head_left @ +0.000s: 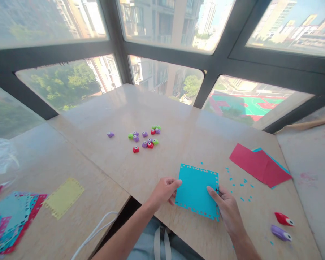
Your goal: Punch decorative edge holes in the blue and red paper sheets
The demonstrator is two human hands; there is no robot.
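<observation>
A blue sheet of paper with rows of small punched holes along its top, right and bottom edges is held up just over the near edge of the table. My left hand pinches its left edge, thumb on top. On the right side, my right hand grips the sheet with the thumb on its face and the fingers underneath. Small blue paper cut-outs lie scattered to the right of the sheet. Farther right are a red craft punch and a purple craft punch.
Several small red, purple and green punches stand mid-table. Folded red paper lies at the right. At the left are a yellow punched sheet, a pile of punched coloured sheets and a white cable. Windows border the far side.
</observation>
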